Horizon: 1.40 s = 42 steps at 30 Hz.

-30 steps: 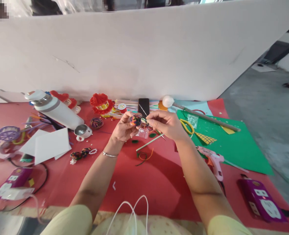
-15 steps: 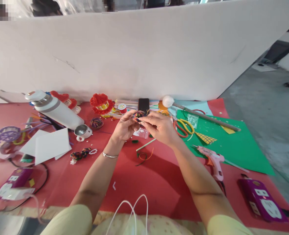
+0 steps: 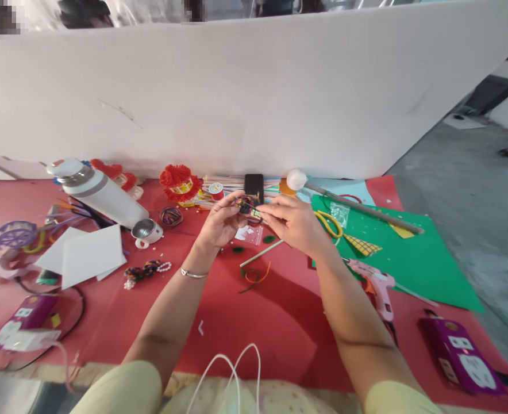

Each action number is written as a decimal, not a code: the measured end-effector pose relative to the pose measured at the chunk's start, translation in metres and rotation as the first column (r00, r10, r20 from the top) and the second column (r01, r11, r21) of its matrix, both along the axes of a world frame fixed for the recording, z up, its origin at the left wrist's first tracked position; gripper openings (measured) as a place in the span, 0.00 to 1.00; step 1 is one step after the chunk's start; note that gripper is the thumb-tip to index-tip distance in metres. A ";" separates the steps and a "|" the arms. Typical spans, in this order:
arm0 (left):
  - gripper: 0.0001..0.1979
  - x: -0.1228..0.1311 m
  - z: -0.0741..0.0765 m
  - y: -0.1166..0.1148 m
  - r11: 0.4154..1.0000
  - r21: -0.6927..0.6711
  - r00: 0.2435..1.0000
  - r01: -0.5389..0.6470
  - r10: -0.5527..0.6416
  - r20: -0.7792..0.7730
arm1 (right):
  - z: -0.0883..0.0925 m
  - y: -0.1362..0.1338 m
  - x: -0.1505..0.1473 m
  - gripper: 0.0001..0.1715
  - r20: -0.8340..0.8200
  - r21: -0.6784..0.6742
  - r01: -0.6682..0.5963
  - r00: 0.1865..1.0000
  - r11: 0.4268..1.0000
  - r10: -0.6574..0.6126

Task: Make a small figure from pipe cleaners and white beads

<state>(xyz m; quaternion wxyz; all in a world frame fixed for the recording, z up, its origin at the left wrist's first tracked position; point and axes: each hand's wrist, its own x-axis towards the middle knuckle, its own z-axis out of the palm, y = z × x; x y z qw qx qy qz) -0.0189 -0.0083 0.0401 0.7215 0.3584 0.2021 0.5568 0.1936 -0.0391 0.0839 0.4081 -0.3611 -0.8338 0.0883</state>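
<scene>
My left hand (image 3: 218,225) pinches a small bundle of multicoloured yarn (image 3: 245,205) between thumb and fingers, held up over the table's middle. My right hand (image 3: 296,223) is closed at the fingertips just right of the bundle. It grips a thin dark strand (image 3: 256,208) that runs to the yarn. Whether a needle is there too is too small to make out. Under the hands lie a small clear bag of white bits (image 3: 250,234) and a pale green stick (image 3: 260,254). A ball of the same yarn (image 3: 171,217) rests to the left.
Leftward are a white bottle (image 3: 103,192), a steel cup (image 3: 146,233), white cards (image 3: 92,256) and a beaded yarn piece (image 3: 144,271). On the right lie yellow-handled scissors (image 3: 332,224), a pink glue gun (image 3: 377,284) and a purple power box (image 3: 461,353). A white partition (image 3: 254,98) rises behind.
My right hand has moved a little right, away from the bundle, drawing the dark strand out between the hands. My left hand stays nearly in place.
</scene>
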 end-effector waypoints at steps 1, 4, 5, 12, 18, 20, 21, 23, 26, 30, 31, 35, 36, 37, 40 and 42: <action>0.18 -0.001 0.000 0.000 1.000 -0.004 1.000 0.001 -0.001 0.008 | 0.002 -0.001 0.003 0.14 0.022 -0.017 0.011 1.000 1.000 -0.010; 0.19 -0.003 0.002 0.001 1.000 -0.016 1.000 0.016 -0.016 0.014 | 0.006 -0.003 0.010 0.15 0.073 -0.065 0.034 0.997 0.997 -0.029; 0.19 -0.004 0.002 0.001 1.000 -0.015 1.000 0.022 -0.022 0.010 | 0.007 -0.004 0.012 0.15 0.084 -0.078 0.033 0.996 0.996 -0.027; 0.18 -0.004 0.002 -0.001 0.999 0.026 0.999 0.037 -0.037 0.017 | 0.012 -0.009 0.014 0.14 0.155 -0.137 0.017 0.988 0.990 0.004; 0.16 -0.001 -0.001 0.000 1.000 0.026 1.000 -0.017 0.017 -0.014 | 0.011 -0.009 0.011 0.15 0.170 -0.133 0.012 0.985 0.991 0.011; 0.16 -0.001 0.000 0.000 1.000 0.015 1.000 -0.002 0.002 -0.009 | 0.010 -0.008 0.010 0.15 0.168 -0.136 0.007 0.986 0.991 0.016; 0.16 -0.001 0.001 0.001 1.000 0.012 1.000 0.005 -0.005 -0.005 | 0.009 -0.008 0.010 0.15 0.166 -0.139 0.005 0.986 0.990 0.018; 0.17 -0.001 0.002 0.001 1.000 0.006 1.000 0.015 -0.015 -0.003 | 0.009 -0.008 0.009 0.16 0.158 -0.146 0.007 0.987 0.989 0.017; 0.18 -0.003 0.003 0.001 1.000 -0.010 1.000 0.014 -0.014 -0.021 | 0.010 -0.009 0.008 0.15 0.153 -0.161 0.017 0.988 0.987 0.008; 0.19 -0.002 -0.001 0.000 1.000 0.002 0.999 -0.011 0.011 -0.049 | 0.010 -0.010 0.005 0.15 0.155 -0.183 0.017 0.988 0.983 0.012; 0.19 -0.002 -0.002 0.000 1.000 0.012 0.998 -0.020 0.021 -0.056 | 0.010 -0.010 0.005 0.15 0.156 -0.186 0.017 0.988 0.982 0.013; 0.15 0.000 -0.003 0.002 0.998 0.017 0.996 -0.057 0.058 -0.074 | 0.008 -0.010 0.001 0.15 0.145 -0.186 0.012 0.989 0.983 0.015; 0.15 0.000 -0.003 0.002 0.998 0.009 0.995 -0.062 0.063 -0.073 | 0.007 -0.009 0.000 0.15 0.139 -0.183 0.011 0.990 0.983 0.015; 0.14 0.000 -0.002 0.003 0.998 0.002 0.995 -0.065 0.065 -0.069 | 0.006 -0.008 -0.001 0.15 0.133 -0.179 0.009 0.991 0.984 0.015; 0.13 -0.001 0.001 0.003 0.998 -0.015 0.997 -0.068 0.067 -0.049 | 0.002 -0.006 -0.004 0.15 0.119 -0.163 0.010 0.993 0.987 0.009; 0.13 -0.001 0.003 0.002 0.997 -0.033 0.998 -0.063 0.062 -0.032 | 0.000 -0.003 -0.005 0.14 0.113 -0.147 0.012 0.994 0.989 0.005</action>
